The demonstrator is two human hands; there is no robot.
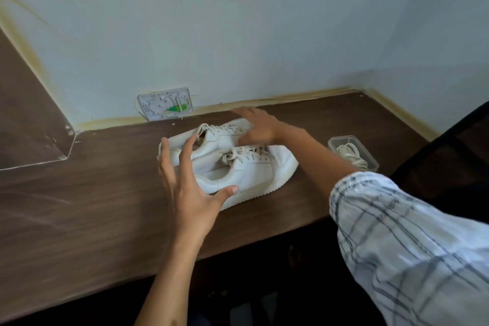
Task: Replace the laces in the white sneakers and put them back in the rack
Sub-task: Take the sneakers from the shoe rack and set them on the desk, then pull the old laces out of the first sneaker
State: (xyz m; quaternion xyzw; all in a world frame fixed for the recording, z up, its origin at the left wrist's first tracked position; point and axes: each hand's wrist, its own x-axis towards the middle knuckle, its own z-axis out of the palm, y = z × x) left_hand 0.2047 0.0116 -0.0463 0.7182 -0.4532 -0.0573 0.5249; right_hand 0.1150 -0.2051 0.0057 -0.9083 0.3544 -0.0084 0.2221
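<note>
Two white sneakers [238, 164] with smooth tops, bumpy soles and laces tied in lie side by side on the brown wooden table [79, 206]. The left hand [189, 188] is spread wide at their 8 o'clock, holding nothing. The right hand [258, 127] lies flat on the far shoe at 1 o'clock. A clear plastic box [353, 152] of laces sits at 3 o'clock.

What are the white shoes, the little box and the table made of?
The white sneakers look like smooth leather or faux leather with matte rubbery soles. The small container seems clear plastic, since the laces inside show through. The table shows dark wood grain, possibly laminate.
</note>
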